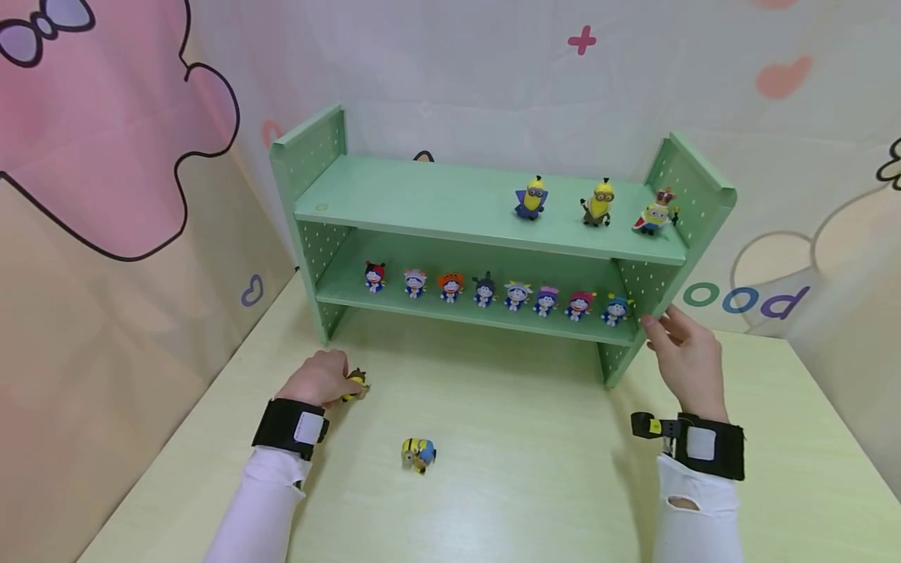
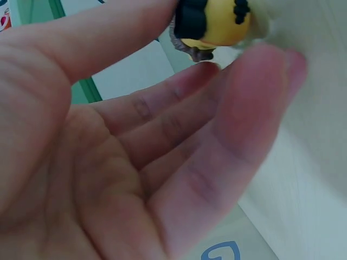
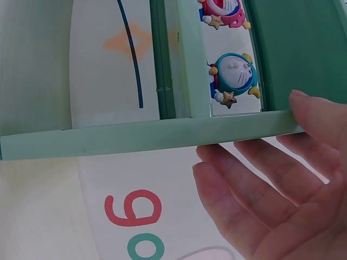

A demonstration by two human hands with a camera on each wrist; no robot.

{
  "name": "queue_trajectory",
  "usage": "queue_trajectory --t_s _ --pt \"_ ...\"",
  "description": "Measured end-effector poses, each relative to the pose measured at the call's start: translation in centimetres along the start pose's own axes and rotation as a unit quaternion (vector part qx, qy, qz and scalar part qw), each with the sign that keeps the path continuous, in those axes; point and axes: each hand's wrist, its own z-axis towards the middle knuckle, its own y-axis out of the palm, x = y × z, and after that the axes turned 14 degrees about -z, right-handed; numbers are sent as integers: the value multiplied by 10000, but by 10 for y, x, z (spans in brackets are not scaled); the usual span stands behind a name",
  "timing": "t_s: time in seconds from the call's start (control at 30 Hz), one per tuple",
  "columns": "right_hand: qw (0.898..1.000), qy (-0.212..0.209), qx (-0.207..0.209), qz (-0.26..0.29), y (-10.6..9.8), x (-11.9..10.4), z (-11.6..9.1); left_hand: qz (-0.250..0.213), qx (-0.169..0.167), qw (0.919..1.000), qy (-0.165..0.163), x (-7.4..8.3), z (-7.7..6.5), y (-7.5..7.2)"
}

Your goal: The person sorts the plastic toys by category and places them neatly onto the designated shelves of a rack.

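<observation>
My left hand point(image 1: 320, 379) is low over the table, left of centre, its fingertips around a small yellow Minion figure point(image 1: 357, 378). In the left wrist view the figure's yellow and black body point(image 2: 217, 20) shows between thumb and fingers, partly cut off by the frame's top edge. My right hand point(image 1: 688, 366) grips the right side panel of a green two-tier shelf point(image 1: 429, 191). Seen from the right wrist, the thumb lies on the inner face of the panel point(image 3: 135, 135) and the fingers on the outside. Another Minion figure point(image 1: 419, 452) lies on its side on the table.
Three Minion figures, such as the crowned one point(image 1: 656, 215), stand on the top tier's right part. Several Doraemon figures point(image 1: 451, 287) in differing hats line the lower tier. The pale table point(image 1: 507, 461) meets a printed cloth backdrop point(image 1: 450, 78).
</observation>
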Motion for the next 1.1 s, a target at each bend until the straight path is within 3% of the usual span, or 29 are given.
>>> queue_trajectory --t_s 0.43,0.83,1.1 --pt "9999 10 -2 139 3 -1 2 91 194 9998 -41 -2 -4 2" --pt "9998 71 -81 155 1 1 1 237 79 9997 -53 1 3 5" --pt "10000 34 -40 58 0 1 0 362 79 9990 245 -1 4 4"
